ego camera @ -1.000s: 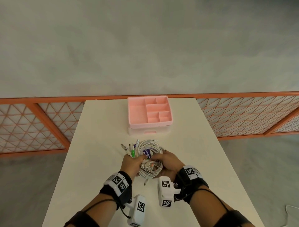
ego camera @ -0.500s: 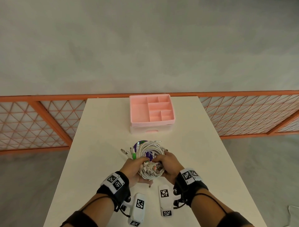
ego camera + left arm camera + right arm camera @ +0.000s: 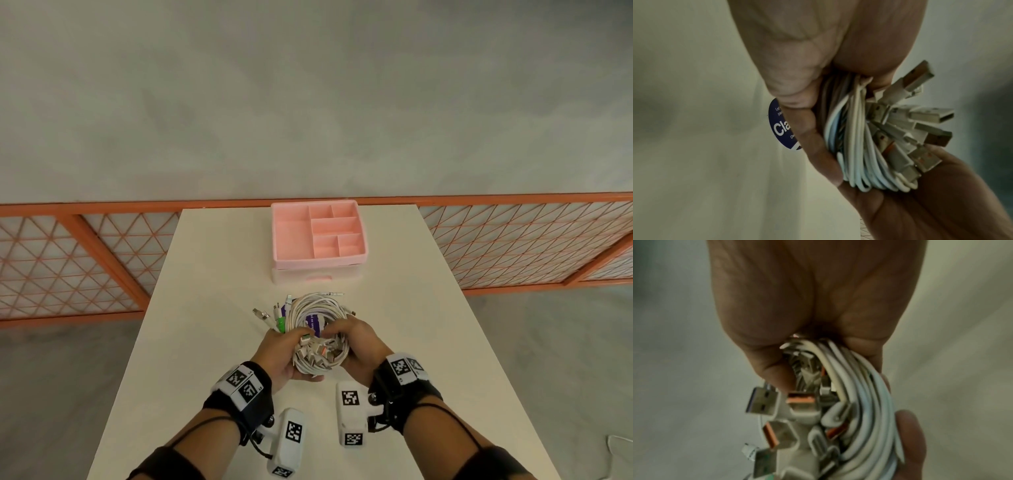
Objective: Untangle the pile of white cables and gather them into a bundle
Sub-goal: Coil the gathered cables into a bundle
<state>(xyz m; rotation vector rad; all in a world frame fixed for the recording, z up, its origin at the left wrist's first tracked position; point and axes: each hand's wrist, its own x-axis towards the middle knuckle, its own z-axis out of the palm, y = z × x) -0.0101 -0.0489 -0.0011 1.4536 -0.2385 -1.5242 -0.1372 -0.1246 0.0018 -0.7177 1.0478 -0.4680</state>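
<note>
A coil of white cables (image 3: 320, 310) sits between both hands over the white table (image 3: 212, 260), with a cluster of USB plugs (image 3: 318, 351) at its near side and more plugs (image 3: 270, 313) sticking out at the left. My left hand (image 3: 281, 353) grips the coil's left side; in the left wrist view its fingers (image 3: 807, 129) curl round the cables (image 3: 855, 146). My right hand (image 3: 356, 346) grips the right side; in the right wrist view its fingers (image 3: 908, 434) wrap the cables (image 3: 865, 402). A purple round label (image 3: 313, 323) shows inside the coil.
A pink compartment tray (image 3: 318, 263) on a pale drawer box stands at the table's far middle, just beyond the coil. An orange mesh railing (image 3: 68, 267) runs behind and beside the table. A white cord end (image 3: 620, 445) lies on the floor at the right.
Both hands kept their grip on the coil and shifted it slightly away from me; the plug cluster has gathered tighter between the thumbs.
</note>
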